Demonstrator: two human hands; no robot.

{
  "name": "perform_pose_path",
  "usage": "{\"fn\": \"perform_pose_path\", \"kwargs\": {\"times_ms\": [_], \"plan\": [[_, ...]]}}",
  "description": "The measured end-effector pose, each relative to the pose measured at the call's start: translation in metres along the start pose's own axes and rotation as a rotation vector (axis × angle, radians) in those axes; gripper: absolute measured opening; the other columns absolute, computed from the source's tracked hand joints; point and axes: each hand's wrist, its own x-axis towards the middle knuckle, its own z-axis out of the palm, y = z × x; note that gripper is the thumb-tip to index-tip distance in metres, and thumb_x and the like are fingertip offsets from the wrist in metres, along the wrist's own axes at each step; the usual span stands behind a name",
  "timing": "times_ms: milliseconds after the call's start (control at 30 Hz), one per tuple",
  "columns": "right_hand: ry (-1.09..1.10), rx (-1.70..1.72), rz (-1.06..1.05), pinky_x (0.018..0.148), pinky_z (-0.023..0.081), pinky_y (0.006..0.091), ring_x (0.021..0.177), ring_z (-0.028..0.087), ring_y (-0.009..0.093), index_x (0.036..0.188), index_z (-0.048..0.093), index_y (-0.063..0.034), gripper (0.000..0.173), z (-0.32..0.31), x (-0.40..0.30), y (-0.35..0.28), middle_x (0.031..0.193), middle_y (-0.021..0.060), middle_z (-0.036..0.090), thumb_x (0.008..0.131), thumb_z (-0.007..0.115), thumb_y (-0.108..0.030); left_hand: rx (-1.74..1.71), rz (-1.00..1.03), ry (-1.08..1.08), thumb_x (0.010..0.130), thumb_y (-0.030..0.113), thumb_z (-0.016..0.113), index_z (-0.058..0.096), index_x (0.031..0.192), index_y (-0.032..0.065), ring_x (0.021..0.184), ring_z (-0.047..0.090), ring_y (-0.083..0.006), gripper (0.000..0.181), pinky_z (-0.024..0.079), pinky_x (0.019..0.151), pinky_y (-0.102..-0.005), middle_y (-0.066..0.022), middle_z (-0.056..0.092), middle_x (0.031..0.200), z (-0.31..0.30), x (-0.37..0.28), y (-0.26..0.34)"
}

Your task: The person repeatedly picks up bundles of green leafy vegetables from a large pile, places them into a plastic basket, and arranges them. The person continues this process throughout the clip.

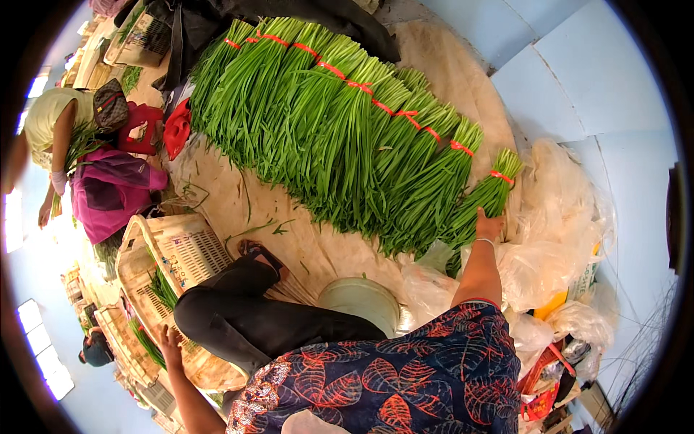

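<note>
My right hand reaches forward to the rightmost bundle of long green leafy stalks, which is tied with a red band near its pale cut ends. The hand touches the leaves or lies against them; a firm grip cannot be told. Left of it, a long row of similar red-banded bundles lies side by side on a tan cloth. My left hand is lowered beside a cream plastic basket, fingers apart and holding nothing. Some loose green stalks lie inside this basket.
A round pale bucket stands near my legs. Clear plastic bags are heaped on the right by the blue wall. On the left, a person handles green stalks near a red bag. Another person is farther back.
</note>
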Motion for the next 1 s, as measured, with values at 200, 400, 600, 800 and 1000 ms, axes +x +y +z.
{"fn": "perform_pose_path", "kwargs": {"times_ms": [200,400,600,800,1000], "plan": [[-0.119,0.255,0.085,0.109,0.026,0.0500,0.137,0.018,0.037,0.143,-0.004,0.0029,0.119,0.033,0.015,0.012,0.148,0.0246,0.013,0.070,0.070,-0.056,-0.043,0.064,0.062,0.091,0.029,0.056,0.038,0.135,0.0049,0.069,0.050,-0.0053,0.054,0.031,0.050,-0.0185,0.0023,0.052,0.082,-0.042,-0.023,0.008],[-0.307,0.389,0.086,0.094,0.043,0.0419,0.115,0.049,0.034,0.134,0.032,0.0072,0.077,0.030,0.023,-0.013,0.131,0.0234,0.044,0.078,0.071,-0.029,0.072,0.059,0.123,0.089,0.027,0.058,0.042,0.131,0.0041,0.067,0.050,-0.0086,0.051,0.042,0.057,-0.0238,-0.0011,0.054,0.083,-0.070,-0.032,-0.038],[-0.018,0.814,-0.056,0.088,0.045,0.0401,0.106,0.055,0.031,0.126,0.042,0.0114,0.058,0.003,-0.050,-0.054,0.124,0.0227,0.052,0.081,0.067,-0.014,0.050,0.163,0.151,0.087,0.016,0.061,0.044,0.129,-0.0002,0.072,0.051,-0.0105,0.048,0.045,0.066,-0.0251,-0.0035,0.053,0.082,-0.059,-0.020,-0.052],[0.146,0.954,-0.409,0.085,0.045,0.0360,0.100,0.057,0.027,0.122,0.045,0.0113,0.051,-0.041,-0.141,-0.088,0.119,0.0200,0.055,0.077,0.065,-0.005,-0.136,0.257,0.088,0.088,0.014,0.059,0.038,0.135,0.0009,0.079,0.051,-0.0101,0.053,0.043,0.072,-0.0254,-0.0041,0.058,0.089,-0.026,0.014,-0.021],[0.059,0.762,-0.931,0.088,0.044,0.0371,0.100,0.057,0.029,0.122,0.046,0.0109,0.061,-0.103,-0.285,-0.146,0.115,0.0220,0.057,0.073,0.072,-0.013,-0.502,0.445,0.017,0.086,0.014,0.061,0.042,0.132,0.0005,0.090,0.056,-0.0126,0.052,0.045,0.079,-0.0267,-0.0083,0.062,0.101,0.029,0.018,0.090]]}}
